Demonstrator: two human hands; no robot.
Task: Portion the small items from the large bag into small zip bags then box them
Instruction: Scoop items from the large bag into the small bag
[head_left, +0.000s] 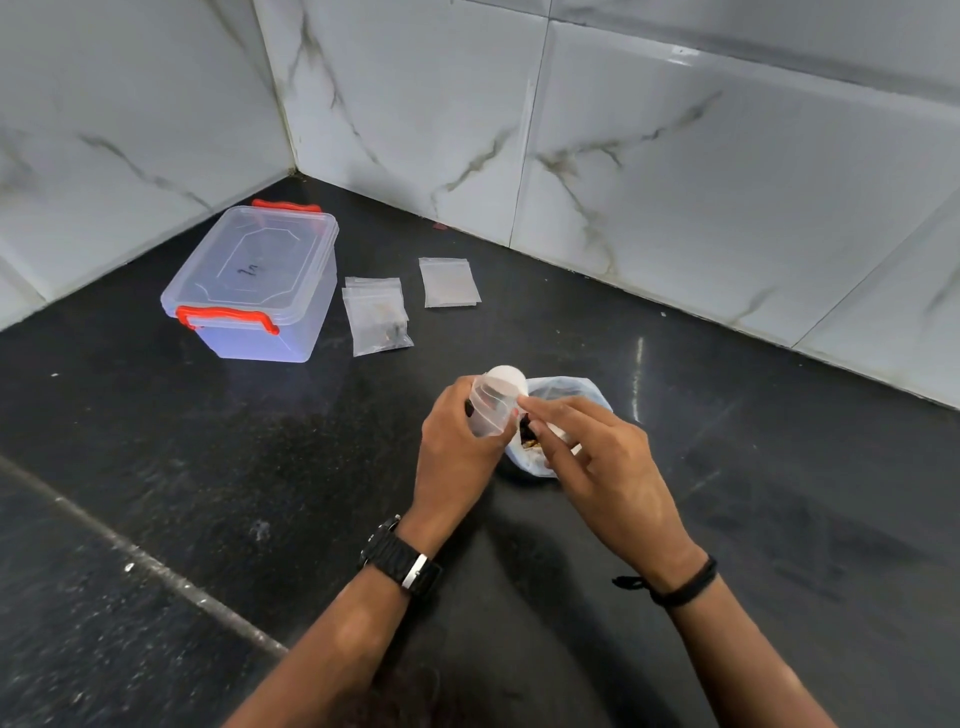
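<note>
Nearest the camera, two bare forearms over the dark speckled counter (156, 467): black watch (401, 560) on the left wrist, thin black band (680, 590) on the right. Left hand (457, 447) curled round a small clear zip bag (491, 408), holding it upright with the mouth turned toward the right hand. Right hand (597, 457) reaching across, forefinger and thumb stretched to the small bag's mouth, remaining fingers loosely bent; impossible to tell whether anything is pinched between the fingertips. Just behind and partly under both hands, the large bag (571, 392), pale and translucent, lying open on the counter toward its middle, brownish and dark small items (531, 440) visible in the gap between the hands. Something white and rounded (506, 375) showing above the small bag, too unclear to identify.

Farther back, toward the counter's far corner where the two marble-tiled walls (675, 156) meet: a clear plastic box (254, 286) with its lid on and orange latches at both ends. Just beside the box on its right, a little stack of filled zip bags (376, 317) lying flat, dark bits inside. Near those, closer to the right-hand wall, a flat stack of empty zip bags (449, 283). Both stacks well apart from the hands.
</note>
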